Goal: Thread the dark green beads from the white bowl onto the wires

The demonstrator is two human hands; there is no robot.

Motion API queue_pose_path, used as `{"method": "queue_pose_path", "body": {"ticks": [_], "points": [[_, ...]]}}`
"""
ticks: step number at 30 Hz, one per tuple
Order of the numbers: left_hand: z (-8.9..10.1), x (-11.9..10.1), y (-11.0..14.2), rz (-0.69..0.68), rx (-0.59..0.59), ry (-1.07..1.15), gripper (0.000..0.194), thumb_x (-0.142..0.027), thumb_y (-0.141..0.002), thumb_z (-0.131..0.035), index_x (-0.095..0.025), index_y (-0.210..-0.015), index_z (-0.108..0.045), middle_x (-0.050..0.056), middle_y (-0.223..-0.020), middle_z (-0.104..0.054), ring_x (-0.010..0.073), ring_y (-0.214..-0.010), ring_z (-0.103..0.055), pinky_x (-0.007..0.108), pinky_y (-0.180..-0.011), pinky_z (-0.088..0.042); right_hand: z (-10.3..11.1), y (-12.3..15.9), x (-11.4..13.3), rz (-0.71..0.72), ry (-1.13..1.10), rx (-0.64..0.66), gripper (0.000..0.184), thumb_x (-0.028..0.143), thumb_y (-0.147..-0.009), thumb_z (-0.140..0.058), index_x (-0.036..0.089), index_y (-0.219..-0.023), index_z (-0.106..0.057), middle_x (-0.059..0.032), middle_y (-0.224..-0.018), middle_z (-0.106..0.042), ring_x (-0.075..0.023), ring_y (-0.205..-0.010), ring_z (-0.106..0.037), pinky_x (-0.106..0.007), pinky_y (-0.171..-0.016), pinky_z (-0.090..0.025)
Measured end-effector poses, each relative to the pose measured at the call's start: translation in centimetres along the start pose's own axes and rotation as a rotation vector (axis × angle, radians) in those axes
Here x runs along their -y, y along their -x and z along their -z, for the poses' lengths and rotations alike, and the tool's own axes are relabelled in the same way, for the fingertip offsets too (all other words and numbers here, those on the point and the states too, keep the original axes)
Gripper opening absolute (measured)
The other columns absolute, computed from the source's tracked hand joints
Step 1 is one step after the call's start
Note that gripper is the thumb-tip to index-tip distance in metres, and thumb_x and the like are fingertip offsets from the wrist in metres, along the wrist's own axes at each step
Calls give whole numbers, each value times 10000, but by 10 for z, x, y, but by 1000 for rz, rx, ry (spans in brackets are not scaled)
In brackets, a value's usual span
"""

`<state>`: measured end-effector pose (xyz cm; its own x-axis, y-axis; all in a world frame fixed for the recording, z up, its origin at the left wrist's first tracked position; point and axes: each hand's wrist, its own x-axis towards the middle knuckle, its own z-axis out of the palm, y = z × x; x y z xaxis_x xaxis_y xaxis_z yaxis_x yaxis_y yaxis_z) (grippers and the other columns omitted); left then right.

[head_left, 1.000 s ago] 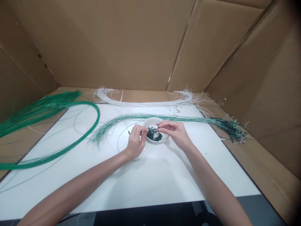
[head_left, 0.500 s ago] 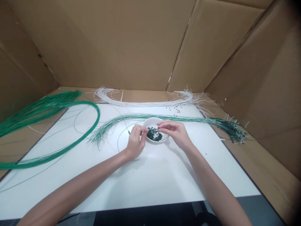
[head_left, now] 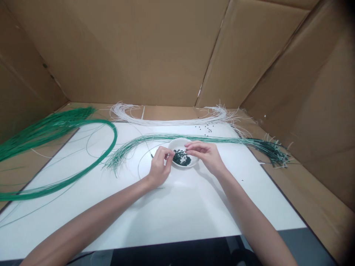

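Note:
A small white bowl [head_left: 191, 162] holds a pile of dark green beads [head_left: 181, 158]. At its left rim my left hand [head_left: 161, 166] is closed in a pinch; a thin green cord [head_left: 139, 166] curves out behind it, with a short dark piece on it beside the knuckles. What lies between those fingertips is too small to see well, but the cord runs into the hand. My right hand [head_left: 205, 153] reaches over the bowl's right side, thumb and forefinger pinched on a tiny dark bead. The fingertips of both hands face each other above the beads.
Behind the bowl a bundle of green cords [head_left: 155, 136] stretches across the white table [head_left: 194, 207]. White cords [head_left: 166, 122] lie farther back, near loose beads [head_left: 208, 129]. Thick green cords [head_left: 105, 151] loop at left. Cardboard walls [head_left: 138, 55] surround the table.
Both hands hold nearly the same pinch over the bowl. The whole view has shifted very slightly; no object has visibly moved.

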<state>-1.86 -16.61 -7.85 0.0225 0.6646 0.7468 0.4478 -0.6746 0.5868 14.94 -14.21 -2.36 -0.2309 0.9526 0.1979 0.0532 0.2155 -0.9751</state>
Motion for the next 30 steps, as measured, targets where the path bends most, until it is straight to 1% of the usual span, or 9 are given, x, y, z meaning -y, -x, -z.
{"method": "queue_pose_path", "body": {"ticks": [4,14,19,22,26,28,30], "points": [[0,1,0,3,-2,-4,92,-101,-807,-449,-183,-843,-465,20,-768,-518,114,-704,-487,240,-588,-421,1,0,0,16,24,8,68,256,-576,-706,199,-609,-687,-45,-790,-652,-176,-769,-588,-301,-684,-475],[1,0,-1,-4,1,-13,111,-76,-791,-463,-178,-836,-462,17,-762,-517,108,-691,-472,231,-581,-407,2,1,-4,83,62,23,40,221,-622,-681,195,-651,-682,-54,-811,-639,-179,-807,-591,-313,-734,-479],[0,1,-1,4,-7,-41,106,-87,-785,-476,-178,-835,-461,13,-750,-523,106,-656,-455,233,-574,-399,3,1,-6,103,110,68,57,225,-644,-665,188,-686,-679,-64,-840,-629,-176,-814,-590,-308,-736,-482],[-1,2,0,-9,24,-56,106,-88,-790,-463,-179,-844,-459,21,-773,-541,115,-684,-478,242,-595,-405,4,0,-7,68,106,70,89,246,-628,-676,178,-687,-679,-68,-852,-631,-178,-808,-593,-313,-735,-482],[-1,4,4,-77,77,-56,136,-74,-794,-443,-183,-874,-458,29,-813,-561,128,-759,-515,257,-642,-417,6,-2,-6,-26,29,36,134,259,-582,-705,165,-676,-682,-66,-829,-646,-180,-785,-597,-321,-733,-482],[0,4,4,-96,85,-50,147,-68,-794,-440,-184,-882,-459,30,-824,-567,130,-783,-522,258,-658,-419,7,-2,-5,-75,-6,47,143,257,-568,-712,166,-675,-687,-61,-835,-656,-179,-800,-598,-323,-756,-474],[0,3,4,-79,81,-44,141,-71,-795,-442,-183,-879,-460,30,-826,-567,126,-779,-522,256,-658,-419,8,-2,-3,-118,-33,71,145,250,-559,-718,168,-675,-692,-57,-850,-662,-178,-818,-599,-326,-782,-464]]}}
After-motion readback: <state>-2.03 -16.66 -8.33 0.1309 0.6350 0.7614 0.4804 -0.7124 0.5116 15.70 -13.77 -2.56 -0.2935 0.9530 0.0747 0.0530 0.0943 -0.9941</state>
